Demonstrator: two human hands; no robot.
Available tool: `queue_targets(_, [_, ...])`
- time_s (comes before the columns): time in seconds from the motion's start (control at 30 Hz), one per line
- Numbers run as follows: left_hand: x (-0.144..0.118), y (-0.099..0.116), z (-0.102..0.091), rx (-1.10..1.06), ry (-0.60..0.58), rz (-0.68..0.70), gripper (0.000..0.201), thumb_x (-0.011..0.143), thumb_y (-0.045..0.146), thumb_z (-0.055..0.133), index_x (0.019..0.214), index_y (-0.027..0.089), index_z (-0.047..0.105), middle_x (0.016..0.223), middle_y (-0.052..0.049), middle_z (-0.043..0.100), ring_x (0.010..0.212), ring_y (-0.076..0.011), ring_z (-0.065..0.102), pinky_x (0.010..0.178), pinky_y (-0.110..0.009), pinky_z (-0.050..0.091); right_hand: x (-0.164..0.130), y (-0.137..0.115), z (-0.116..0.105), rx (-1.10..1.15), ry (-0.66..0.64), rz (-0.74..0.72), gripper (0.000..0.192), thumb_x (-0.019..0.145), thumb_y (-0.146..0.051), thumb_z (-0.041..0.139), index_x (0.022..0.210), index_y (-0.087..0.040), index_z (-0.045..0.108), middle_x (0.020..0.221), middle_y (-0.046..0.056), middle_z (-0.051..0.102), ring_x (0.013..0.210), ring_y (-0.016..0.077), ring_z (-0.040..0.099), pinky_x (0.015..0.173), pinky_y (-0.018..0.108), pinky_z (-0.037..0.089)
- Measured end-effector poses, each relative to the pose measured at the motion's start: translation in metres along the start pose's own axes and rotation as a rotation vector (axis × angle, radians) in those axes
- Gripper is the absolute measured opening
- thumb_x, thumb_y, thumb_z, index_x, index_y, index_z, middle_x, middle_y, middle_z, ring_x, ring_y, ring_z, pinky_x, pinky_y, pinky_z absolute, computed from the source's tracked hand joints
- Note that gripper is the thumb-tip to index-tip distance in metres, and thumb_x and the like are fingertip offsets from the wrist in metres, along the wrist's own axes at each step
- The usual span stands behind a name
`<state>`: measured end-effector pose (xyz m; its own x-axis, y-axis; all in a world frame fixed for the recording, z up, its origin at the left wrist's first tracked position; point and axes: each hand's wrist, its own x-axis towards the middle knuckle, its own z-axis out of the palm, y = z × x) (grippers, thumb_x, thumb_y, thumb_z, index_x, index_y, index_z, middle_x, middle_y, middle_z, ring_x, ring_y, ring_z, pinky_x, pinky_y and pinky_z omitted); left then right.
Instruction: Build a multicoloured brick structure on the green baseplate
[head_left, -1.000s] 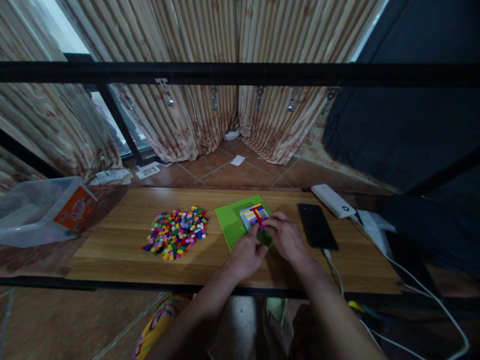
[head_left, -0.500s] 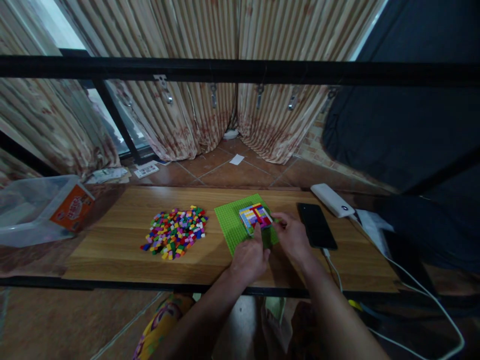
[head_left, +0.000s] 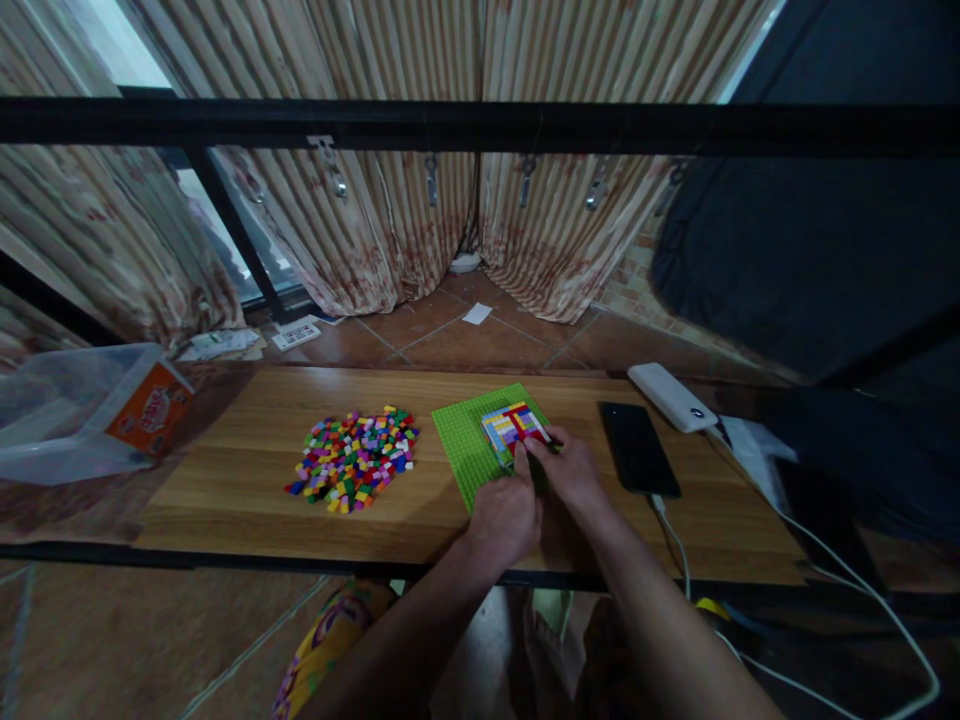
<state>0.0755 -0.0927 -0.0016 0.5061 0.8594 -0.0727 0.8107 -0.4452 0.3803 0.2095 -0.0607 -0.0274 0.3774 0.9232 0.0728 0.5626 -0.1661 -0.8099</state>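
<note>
We cannot see the near right part of the green baseplate (head_left: 469,450); the left hand (head_left: 506,515) and right hand (head_left: 574,470) cover it. The hands also hide the near edge of the brick patch (head_left: 511,424). Single bricks in the loose pile (head_left: 352,460) are too small to distinguish. The plastic container (head_left: 67,410) is cut off at the left edge.
</note>
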Motion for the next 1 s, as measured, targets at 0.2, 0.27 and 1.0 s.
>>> queue_targets(0.2, [-0.002, -0.001, 0.005, -0.045, 0.052, 0.01, 0.065, 0.09, 0.024, 0.042, 0.149, 0.002, 0.025, 0.095, -0.02, 0.073, 0.085, -0.0299, 0.071, 0.075, -0.039, 0.053, 0.002, -0.002, -0.001, 0.084, -0.017, 0.012, 0.035, 0.074, -0.046, 0.063, 0.094, -0.018, 0.07, 0.09, 0.008, 0.073, 0.084, 0.0231, 0.066, 0.079, 0.036, 0.049])
queue_targets(0.27, [-0.004, -0.001, 0.003, -0.101, 0.079, -0.023, 0.064, 0.091, 0.027, 0.044, 0.148, 0.003, 0.029, 0.092, -0.018, 0.074, 0.083, -0.0296, 0.071, 0.075, -0.038, 0.053, 0.001, -0.003, -0.003, 0.118, -0.03, 0.02, 0.036, 0.073, -0.048, 0.064, 0.092, -0.019, 0.07, 0.089, 0.007, 0.073, 0.083, 0.0231, 0.066, 0.078, 0.036, 0.05])
queue_targets(1.0, [0.012, -0.041, -0.024, -0.572, 0.282, -0.243, 0.071, 0.073, -0.002, 0.051, 0.143, 0.01, 0.041, 0.139, -0.018, 0.055, 0.125, -0.0254, 0.055, 0.11, -0.037, 0.043, -0.015, -0.02, -0.014, 0.082, -0.14, 0.137, 0.046, 0.086, -0.064, 0.037, 0.079, -0.025, 0.059, 0.066, 0.008, 0.067, 0.062, 0.0255, 0.066, 0.062, 0.038, 0.049])
